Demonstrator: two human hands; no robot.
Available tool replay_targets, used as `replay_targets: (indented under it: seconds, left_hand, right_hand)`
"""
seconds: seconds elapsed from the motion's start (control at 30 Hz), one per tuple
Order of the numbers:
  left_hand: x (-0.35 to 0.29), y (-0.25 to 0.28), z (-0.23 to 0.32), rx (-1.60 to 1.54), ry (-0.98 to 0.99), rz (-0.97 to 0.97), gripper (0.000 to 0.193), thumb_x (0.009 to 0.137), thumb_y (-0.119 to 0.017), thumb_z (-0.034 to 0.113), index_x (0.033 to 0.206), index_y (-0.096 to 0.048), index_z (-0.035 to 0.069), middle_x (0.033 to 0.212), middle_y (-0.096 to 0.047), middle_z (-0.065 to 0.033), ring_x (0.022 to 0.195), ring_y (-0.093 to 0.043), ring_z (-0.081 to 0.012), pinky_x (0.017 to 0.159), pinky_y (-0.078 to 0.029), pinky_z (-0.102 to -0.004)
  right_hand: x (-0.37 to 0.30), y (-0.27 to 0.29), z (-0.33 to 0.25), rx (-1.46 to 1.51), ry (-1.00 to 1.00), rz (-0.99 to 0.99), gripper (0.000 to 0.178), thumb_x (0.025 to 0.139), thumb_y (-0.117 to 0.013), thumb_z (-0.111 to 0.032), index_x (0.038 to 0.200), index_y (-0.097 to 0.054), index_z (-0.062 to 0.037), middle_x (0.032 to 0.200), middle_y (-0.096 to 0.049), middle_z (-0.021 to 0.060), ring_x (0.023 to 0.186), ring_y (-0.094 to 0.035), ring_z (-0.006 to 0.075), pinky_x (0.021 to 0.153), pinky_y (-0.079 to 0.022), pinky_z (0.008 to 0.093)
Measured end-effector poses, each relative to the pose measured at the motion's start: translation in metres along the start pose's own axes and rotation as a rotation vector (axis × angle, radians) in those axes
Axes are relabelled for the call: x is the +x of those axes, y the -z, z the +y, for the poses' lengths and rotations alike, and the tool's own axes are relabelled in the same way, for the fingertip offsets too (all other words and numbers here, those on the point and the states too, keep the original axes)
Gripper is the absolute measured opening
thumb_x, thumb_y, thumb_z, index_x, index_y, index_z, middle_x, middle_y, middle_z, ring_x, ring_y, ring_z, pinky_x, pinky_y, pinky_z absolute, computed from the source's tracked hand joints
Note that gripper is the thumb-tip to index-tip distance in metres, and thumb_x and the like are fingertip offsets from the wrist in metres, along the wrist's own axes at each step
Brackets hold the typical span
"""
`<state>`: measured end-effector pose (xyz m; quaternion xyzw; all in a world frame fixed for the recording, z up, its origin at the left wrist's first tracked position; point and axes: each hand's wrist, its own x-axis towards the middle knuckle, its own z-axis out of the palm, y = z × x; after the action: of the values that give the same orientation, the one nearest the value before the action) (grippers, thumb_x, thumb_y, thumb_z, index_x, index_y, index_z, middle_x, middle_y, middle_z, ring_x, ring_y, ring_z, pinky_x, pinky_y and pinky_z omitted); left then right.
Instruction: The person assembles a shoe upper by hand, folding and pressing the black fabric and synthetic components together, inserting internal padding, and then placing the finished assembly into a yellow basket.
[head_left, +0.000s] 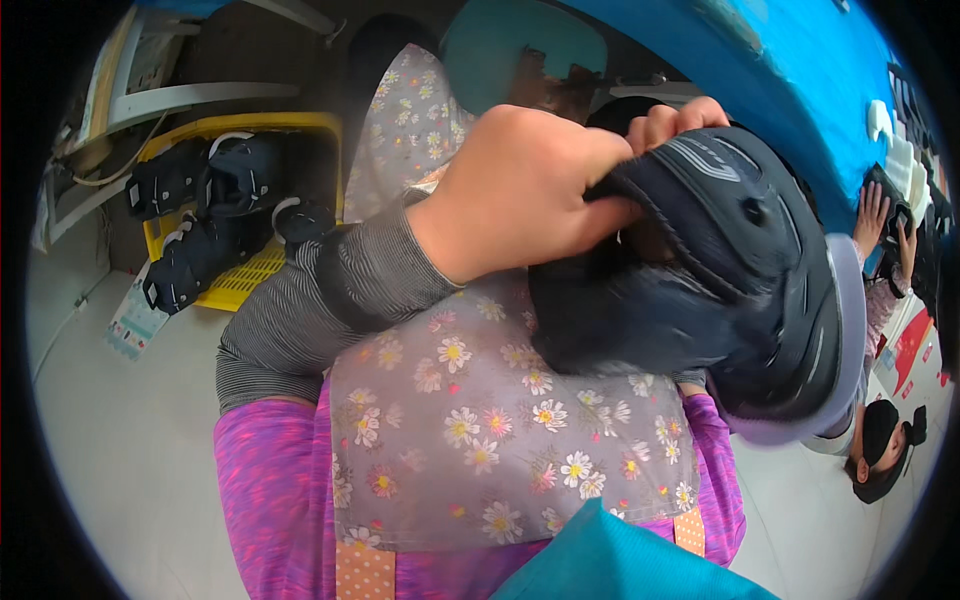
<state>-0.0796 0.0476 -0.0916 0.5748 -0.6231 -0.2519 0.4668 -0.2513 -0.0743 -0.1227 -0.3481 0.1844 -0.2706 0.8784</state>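
A black shoe (790, 260) with a pale lavender sole is held up in front of me, tilted, its opening toward the left. My left hand (535, 190) is closed, pinching the shoe's padded collar between thumb and fingers. At the top edge of the shoe, the curled fingers of my right hand (675, 122) show, gripping it from behind. The rest of that hand and most of the right forearm are hidden by the shoe. Under both hands lies my grey flowered apron (480, 430). The shoe's lower left part is blurred.
A yellow plastic basket (335, 125) with several black shoes (240, 175) stands on the floor at left. A blue-covered table (740, 60) runs along the upper right. Beyond it, another person's hands (872, 215) touch a dark item. A teal seat (520, 50) is at the top.
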Motion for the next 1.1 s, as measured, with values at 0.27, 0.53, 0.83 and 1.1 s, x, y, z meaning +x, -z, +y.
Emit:
replay_targets:
  seconds: [0.27,0.53,0.83,1.1]
  left_hand:
    - [0.0,0.003,-0.006,-0.305,0.076,-0.131,0.014,0.084,-0.069,0.013,0.079,-0.067,0.001,0.059,-0.056,-0.0138,0.049,-0.053,-0.0236,0.05,-0.041,-0.0338]
    - [0.007,-0.01,-0.002,-0.433,0.095,-0.19,0.023,0.092,-0.066,0.019,0.085,-0.066,-0.002,0.057,-0.054,-0.0043,0.05,-0.044,-0.0114,0.051,-0.039,-0.031]
    - [0.005,0.002,-0.004,-0.782,0.341,-0.114,0.029,0.092,-0.068,0.03,0.087,-0.071,0.002,0.064,-0.062,0.0013,0.059,-0.053,-0.0055,0.051,-0.039,-0.0252]
    - [0.015,0.002,0.006,-1.056,0.281,-0.242,0.023,0.096,-0.06,0.014,0.104,-0.067,-0.006,0.086,-0.066,0.001,0.077,-0.053,-0.0046,0.07,-0.046,-0.0222]
  right_hand:
    - [0.007,0.021,0.052,0.509,-0.28,-0.375,0.041,0.086,-0.072,-0.026,0.111,-0.05,-0.0034,0.09,-0.053,0.0088,0.082,-0.053,0.0202,0.072,-0.047,0.0313]
    - [0.015,0.01,0.046,0.306,-0.156,-0.343,0.033,0.088,-0.071,-0.026,0.1,-0.048,-0.0058,0.082,-0.053,0.0056,0.072,-0.051,0.0162,0.064,-0.044,0.0286]
    - [-0.016,-0.002,0.056,-0.214,-0.009,-0.013,0.027,0.089,-0.069,-0.021,0.098,-0.048,-0.0059,0.083,-0.054,0.0052,0.074,-0.051,0.0151,0.067,-0.044,0.0275]
    - [-0.043,-0.015,0.063,-0.596,0.212,0.227,0.023,0.091,-0.067,-0.018,0.095,-0.048,-0.0061,0.084,-0.055,0.0049,0.075,-0.051,0.014,0.069,-0.043,0.0266]
